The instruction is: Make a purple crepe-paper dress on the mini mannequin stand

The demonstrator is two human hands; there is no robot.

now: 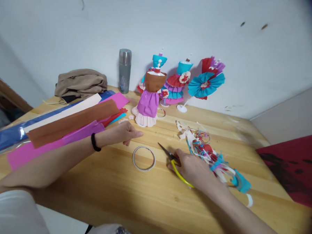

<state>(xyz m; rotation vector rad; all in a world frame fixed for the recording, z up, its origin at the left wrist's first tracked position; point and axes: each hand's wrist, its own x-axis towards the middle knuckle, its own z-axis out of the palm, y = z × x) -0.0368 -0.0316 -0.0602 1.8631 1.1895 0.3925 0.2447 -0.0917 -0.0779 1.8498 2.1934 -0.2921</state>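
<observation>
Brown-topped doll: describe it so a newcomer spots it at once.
Right of the flask, by the wall, stand the dressed dolls. The brown-topped doll is frontmost, with purple skirt and pale hem. It alone has a brown bodice.

Grey flask (124, 71) upright near wall (88, 29); brown cloth (81, 82) bunched.

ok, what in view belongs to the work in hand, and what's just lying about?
Likely part of the work:
- scissors, in the right hand
- tape ring
- coloured sheets
- paper dresses

Likely just lying about:
- flask
- brown cloth, behind the sheets
- scraps, apparently waste
</observation>
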